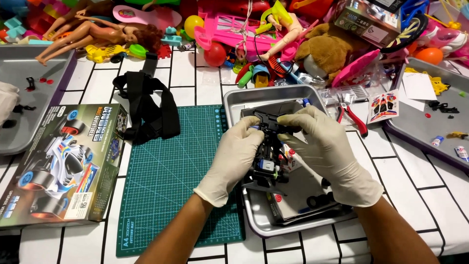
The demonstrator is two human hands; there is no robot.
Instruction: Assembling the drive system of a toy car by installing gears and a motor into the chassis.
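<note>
While over the metal tray point(234, 100), both gloved hands grip the black toy car chassis point(267, 161).

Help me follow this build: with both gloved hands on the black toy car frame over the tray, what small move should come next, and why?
Probably press the top piece down with the right hand while the left hand steadies the black car frame: both hands pinch its upper end above the metal tray.
</note>
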